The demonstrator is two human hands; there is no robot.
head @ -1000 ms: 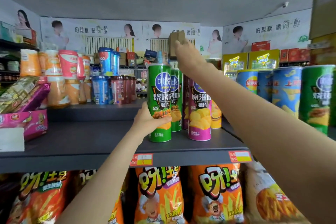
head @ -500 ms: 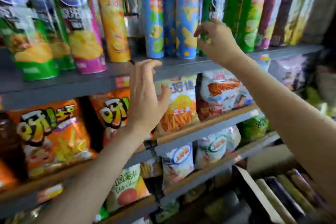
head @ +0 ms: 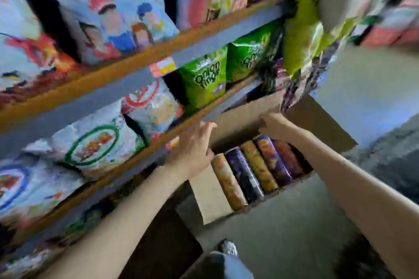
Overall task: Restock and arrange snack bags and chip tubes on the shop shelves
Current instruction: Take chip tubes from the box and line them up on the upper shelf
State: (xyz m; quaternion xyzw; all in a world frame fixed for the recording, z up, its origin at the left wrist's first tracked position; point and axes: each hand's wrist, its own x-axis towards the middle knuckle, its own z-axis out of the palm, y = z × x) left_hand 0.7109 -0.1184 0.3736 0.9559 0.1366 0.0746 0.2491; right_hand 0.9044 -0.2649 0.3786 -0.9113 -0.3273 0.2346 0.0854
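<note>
1. Five chip tubes (head: 256,172) lie side by side in an open cardboard box (head: 210,197) on the floor (head: 283,240), their long axes running from the box's near left corner up toward its far right corner.
2. Both hands reach down toward the box: the left hand (head: 192,149) hovers at its left edge, fingers (head: 205,127) loosely spread and holding nothing, just beside the orange tube (head: 229,183) at the left end of the row.
3. At the box's far edge, the right hand (head: 275,125) sits above the purple tube (head: 272,158), fingers curled; whether they grip anything cannot be told through the blur.
4. Judged from this, the right hand is nearer a tube top and the grasp would come from above.
5. Shelves (head: 127,68) of snack bags, among them green onion-ring bags (head: 206,79), rise to the left of the box; a shoe (head: 227,248) stands on the floor below.
</note>
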